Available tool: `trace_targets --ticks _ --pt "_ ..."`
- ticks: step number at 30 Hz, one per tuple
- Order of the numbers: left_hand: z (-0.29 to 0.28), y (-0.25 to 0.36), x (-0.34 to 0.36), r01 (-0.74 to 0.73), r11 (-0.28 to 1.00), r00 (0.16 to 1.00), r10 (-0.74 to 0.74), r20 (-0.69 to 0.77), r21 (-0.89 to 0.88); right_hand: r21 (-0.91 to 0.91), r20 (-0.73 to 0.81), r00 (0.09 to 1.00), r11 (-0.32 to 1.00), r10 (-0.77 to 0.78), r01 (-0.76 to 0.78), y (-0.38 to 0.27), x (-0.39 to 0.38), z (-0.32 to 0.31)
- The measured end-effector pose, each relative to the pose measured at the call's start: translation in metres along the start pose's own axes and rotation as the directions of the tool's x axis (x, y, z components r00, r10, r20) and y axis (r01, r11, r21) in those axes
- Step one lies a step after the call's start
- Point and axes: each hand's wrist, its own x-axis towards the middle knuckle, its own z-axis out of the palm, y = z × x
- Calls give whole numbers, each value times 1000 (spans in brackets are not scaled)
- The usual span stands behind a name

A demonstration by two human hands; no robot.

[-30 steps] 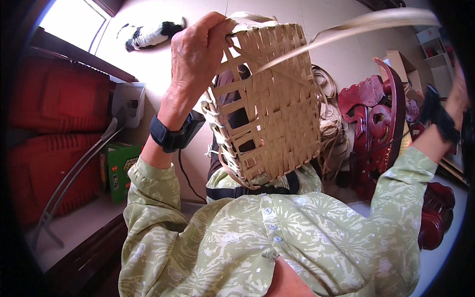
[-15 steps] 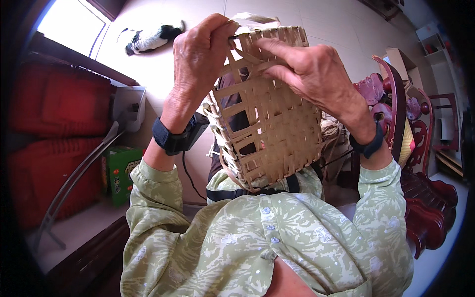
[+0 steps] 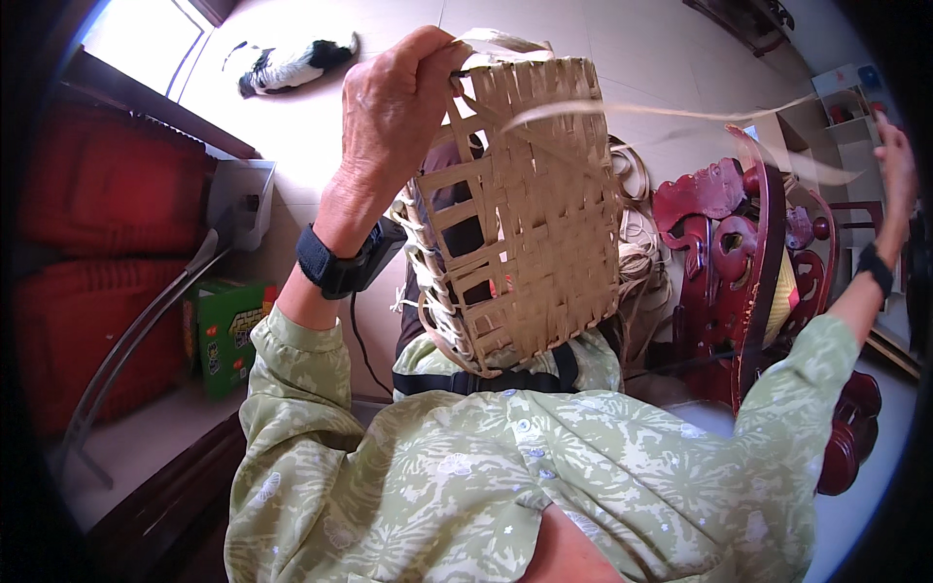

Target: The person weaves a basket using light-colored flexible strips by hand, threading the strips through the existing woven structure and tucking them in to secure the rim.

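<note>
My left hand (image 3: 394,117) is closed on the upper left rim of a pale woven basket (image 3: 549,233), which is held upright above my lap. Its weave is dense on the right and has open squares along the left. A long, pale flat strip (image 3: 680,112) trails from the upper weave toward the right, blurred by movement. My right hand (image 3: 894,165) is raised at the far right edge, away from the basket; its fingers are blurred, so I cannot tell whether they hold the strip. Coiled loose strips (image 3: 641,253) hang behind the basket's right side.
A black-and-white animal (image 3: 292,68) lies on the floor (image 3: 525,24) at the upper left. Red bins (image 3: 107,185), a grey folding frame (image 3: 136,330) and a green box (image 3: 228,340) are at left. Carved dark red wooden furniture (image 3: 758,291) and white shelves (image 3: 841,107) are at right.
My right hand went from the far right onto the upper weave half a second ago, and is now back out at the far right, with the strip stretched rightward. My left hand still grips the rim.
</note>
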Motion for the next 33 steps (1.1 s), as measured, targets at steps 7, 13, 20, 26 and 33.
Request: trace_targets --ticks 7,13,20,26,33 --pt "4 5 5 -61 998 994 59 -88 -22 577 370 675 727 -638 371 -232 -184 31" --pt "0 7 3 -63 995 993 54 -104 -80 841 334 573 511 -748 178 -241 -196 55" --pt "-4 5 -1 -68 995 989 58 -134 -75 918 231 966 355 -118 -176 -47 -32 -19" --pt "11 2 2 -49 997 990 41 -136 -53 98 122 992 995 -42 30 3 -36 -3" --pt "-1 15 5 -36 999 995 35 -96 -8 640 417 593 686 -688 346 -246 -194 28"
